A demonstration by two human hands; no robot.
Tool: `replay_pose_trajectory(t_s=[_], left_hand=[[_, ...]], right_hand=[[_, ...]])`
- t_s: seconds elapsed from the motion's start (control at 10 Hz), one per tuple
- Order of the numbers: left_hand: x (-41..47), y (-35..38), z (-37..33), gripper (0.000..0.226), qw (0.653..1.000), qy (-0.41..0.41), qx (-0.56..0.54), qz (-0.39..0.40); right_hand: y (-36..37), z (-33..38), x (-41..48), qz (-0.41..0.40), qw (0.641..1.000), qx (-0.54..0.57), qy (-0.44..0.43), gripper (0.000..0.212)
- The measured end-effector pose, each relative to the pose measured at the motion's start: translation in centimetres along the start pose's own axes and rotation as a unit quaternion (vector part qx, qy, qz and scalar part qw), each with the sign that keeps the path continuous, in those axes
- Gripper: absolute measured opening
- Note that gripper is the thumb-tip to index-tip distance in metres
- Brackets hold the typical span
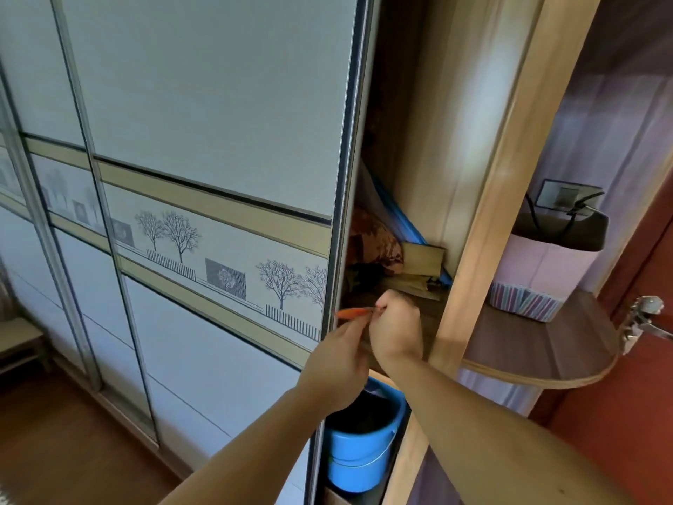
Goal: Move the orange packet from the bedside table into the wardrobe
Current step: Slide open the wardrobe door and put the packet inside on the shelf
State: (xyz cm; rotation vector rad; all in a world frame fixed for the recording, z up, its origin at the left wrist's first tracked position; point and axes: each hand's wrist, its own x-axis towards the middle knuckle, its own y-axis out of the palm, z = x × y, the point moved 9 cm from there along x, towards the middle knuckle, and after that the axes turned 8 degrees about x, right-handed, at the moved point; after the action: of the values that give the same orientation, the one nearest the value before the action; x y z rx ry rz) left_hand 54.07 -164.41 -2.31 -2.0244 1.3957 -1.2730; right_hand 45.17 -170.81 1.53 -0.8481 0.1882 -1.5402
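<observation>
At the centre of the frame we see both hands meeting at the narrow opening of the wardrobe [415, 147]. The right hand [397, 331] is curled, its fingertips pinching one end of the orange packet [355, 313], a thin, flat, glossy strip seen edge-on; no print on it can be read. The left hand [337, 369] reaches up beneath the packet, fingers drawn together, though we cannot tell whether it grips it. The packet lies at the gap's left edge, just beside the sliding door [218, 176], a smooth pale panel with a metal frame, beige bands and printed bare trees. Inside, we note a mottled reddish cloth bundle [375, 242] and flat yellowish boxes [424, 258] on a wooden shelf; lower centre stands a smooth blue plastic bucket [360, 457]. At right, a rounded wooden shelf [539, 344] carries a striped fabric bin [524, 300].
</observation>
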Motion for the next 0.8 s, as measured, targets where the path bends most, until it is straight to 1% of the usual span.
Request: replay_pose_trajectory(t_s=[0.1,0.2,0.3,0.4,0.5,0.6,0.7,0.8], left_hand=[[-0.3,3.1,1.6,0.056,0.996,-0.042,0.008,0.076],[-1.2,5.7,2.8,0.045,0.990,-0.073,0.003,0.124],[-1.2,6.4,4.5,0.049,0.987,-0.111,0.006,0.118],[-0.8,6.9,5.0,0.060,0.987,-0.105,0.001,0.118],[-0.6,7.7,5.5,0.056,0.984,-0.115,0.000,0.136],[-0.5,8.9,6.0,0.052,0.978,-0.130,0.018,0.164],[-0.2,9.8,6.4,0.044,0.970,-0.140,0.040,0.194],[-0.3,11.1,6.8,0.034,0.961,-0.149,0.041,0.229]], right_hand=[[3.1,-4.7,-0.9,0.065,0.993,0.053,0.088,0.020],[5.2,-7.3,-2.2,0.100,0.984,0.082,0.121,0.041],[6.3,-7.2,-2.5,0.120,0.987,0.044,0.095,0.031],[7.2,-8.4,-1.8,0.153,0.983,-0.091,0.041,0.025],[7.9,-9.5,-2.1,0.192,0.963,-0.171,0.084,0.024],[9.0,-10.1,-2.8,0.238,0.939,-0.238,0.073,0.024],[9.7,-9.9,-3.1,0.275,0.912,-0.301,0.044,0.025],[10.6,-10.6,-2.9,0.329,0.871,-0.364,0.041,0.045]])
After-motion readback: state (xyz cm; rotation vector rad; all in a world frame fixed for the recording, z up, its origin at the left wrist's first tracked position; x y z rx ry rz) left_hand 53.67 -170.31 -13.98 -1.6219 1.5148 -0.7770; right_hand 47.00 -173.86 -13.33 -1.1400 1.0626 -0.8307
